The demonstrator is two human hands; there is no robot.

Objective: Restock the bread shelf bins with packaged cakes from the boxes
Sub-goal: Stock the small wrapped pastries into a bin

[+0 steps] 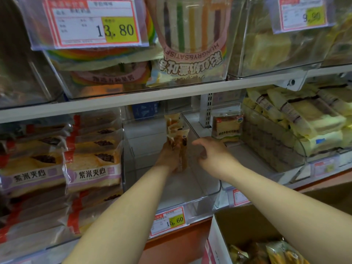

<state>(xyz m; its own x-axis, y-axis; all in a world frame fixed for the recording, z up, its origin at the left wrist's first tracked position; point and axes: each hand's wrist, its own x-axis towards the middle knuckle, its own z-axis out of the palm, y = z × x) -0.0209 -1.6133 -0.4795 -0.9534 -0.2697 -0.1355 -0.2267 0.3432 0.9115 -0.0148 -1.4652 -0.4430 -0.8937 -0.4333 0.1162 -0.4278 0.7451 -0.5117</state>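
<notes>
A clear plastic bin (205,195) sits in the middle of the lower shelf. Inside it, my left hand (168,155) grips a packaged cake (177,134) in a brown wrapper, standing upright on its end. My right hand (211,153) hovers just to the right of that cake, fingers loosely spread and holding nothing. At the bottom right an opened cardboard box (247,223) holds several more wrapped cakes (266,254).
Stacked purple-label bread packs (91,168) fill the bin on the left. A single bread pack (226,126) stands in the bin to the right, beside yellow packs (308,122). Rainbow cake packs (190,44) fill the upper shelf. A price tag (169,221) hangs on the middle bin's front.
</notes>
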